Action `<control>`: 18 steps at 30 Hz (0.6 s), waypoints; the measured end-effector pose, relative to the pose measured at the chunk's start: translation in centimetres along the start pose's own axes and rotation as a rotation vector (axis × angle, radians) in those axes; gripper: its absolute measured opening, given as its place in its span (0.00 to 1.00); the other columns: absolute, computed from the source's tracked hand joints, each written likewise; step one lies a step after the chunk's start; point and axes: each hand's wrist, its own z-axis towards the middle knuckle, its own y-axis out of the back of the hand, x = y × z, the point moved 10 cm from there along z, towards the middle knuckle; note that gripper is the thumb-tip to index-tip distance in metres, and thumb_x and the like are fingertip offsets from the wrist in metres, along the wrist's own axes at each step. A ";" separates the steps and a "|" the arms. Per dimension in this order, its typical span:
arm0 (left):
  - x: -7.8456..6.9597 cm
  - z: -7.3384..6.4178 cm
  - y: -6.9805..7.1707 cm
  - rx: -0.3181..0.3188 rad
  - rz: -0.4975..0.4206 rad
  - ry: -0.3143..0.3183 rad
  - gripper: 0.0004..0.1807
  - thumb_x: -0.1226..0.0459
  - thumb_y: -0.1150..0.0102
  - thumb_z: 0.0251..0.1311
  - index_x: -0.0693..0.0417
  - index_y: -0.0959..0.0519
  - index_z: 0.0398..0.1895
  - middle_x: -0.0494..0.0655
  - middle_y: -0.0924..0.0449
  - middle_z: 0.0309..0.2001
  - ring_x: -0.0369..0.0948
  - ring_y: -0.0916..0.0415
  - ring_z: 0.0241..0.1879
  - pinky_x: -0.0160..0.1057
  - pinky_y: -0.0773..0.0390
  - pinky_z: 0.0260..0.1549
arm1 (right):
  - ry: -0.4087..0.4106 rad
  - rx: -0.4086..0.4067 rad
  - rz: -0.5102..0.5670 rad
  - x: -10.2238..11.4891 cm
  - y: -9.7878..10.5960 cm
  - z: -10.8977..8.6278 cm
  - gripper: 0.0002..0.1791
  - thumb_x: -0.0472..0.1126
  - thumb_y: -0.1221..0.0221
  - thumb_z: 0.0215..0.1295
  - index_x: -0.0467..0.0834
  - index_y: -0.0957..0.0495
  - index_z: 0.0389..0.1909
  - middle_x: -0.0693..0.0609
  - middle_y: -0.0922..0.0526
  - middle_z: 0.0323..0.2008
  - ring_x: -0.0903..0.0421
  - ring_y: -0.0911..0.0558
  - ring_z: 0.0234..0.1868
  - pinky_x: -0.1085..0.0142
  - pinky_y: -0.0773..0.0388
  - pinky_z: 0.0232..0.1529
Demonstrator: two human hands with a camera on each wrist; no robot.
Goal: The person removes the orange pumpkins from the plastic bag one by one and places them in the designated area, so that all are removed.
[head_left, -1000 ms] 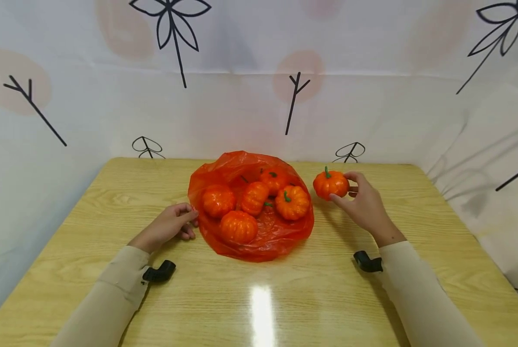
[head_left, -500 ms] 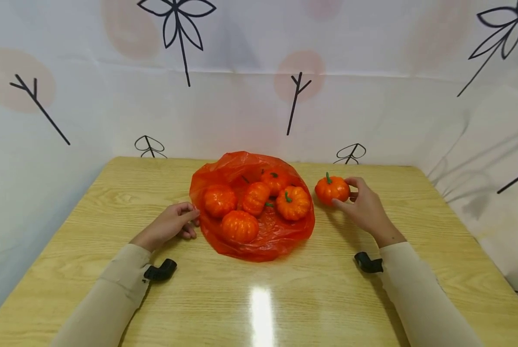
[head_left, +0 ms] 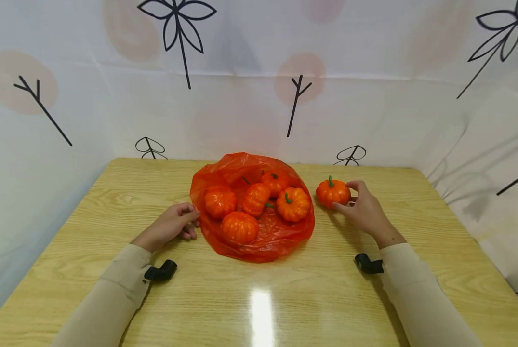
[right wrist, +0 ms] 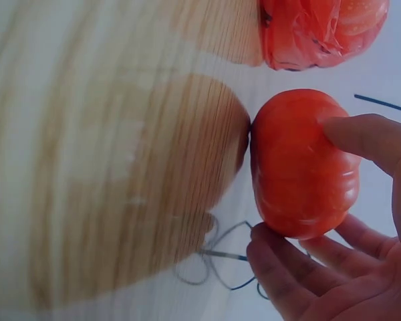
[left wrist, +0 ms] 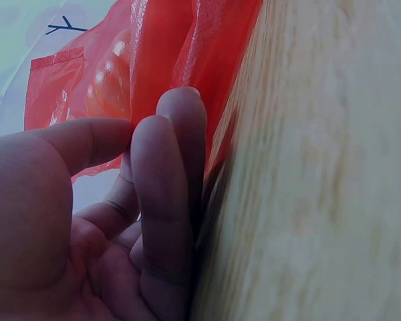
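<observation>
A red plastic bag lies spread open in the middle of the table with several small orange pumpkins inside. My left hand is at the bag's left edge; in the left wrist view, its thumb and forefinger pinch the thin red film. To the right of the bag, my right hand grips another orange pumpkin with a green stem, thumb on the near side and fingers on the far side. That pumpkin's underside is at or just above the tabletop in the right wrist view; I cannot tell if they touch.
The light wooden table reaches back to a white patterned cloth that also hangs at the sides. A black curved piece sits on each sleeve cuff, the left one and the right one. Light glares off the table's front.
My right hand has brought its pumpkin slightly down towards the tabletop and a little to the right. The left hand and the bag have stayed in place.
</observation>
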 end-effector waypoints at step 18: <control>-0.1 -0.4 -0.1 -0.018 0.012 0.010 0.15 0.54 0.51 0.76 0.59 0.29 0.44 0.50 0.24 0.39 0.40 0.18 0.27 0.31 0.18 0.28 | 0.049 0.073 -0.084 0.2 -1.0 0.0 0.46 0.46 0.36 0.68 0.31 0.51 0.76 0.27 0.43 0.72 0.31 0.24 0.61 0.42 0.22 0.58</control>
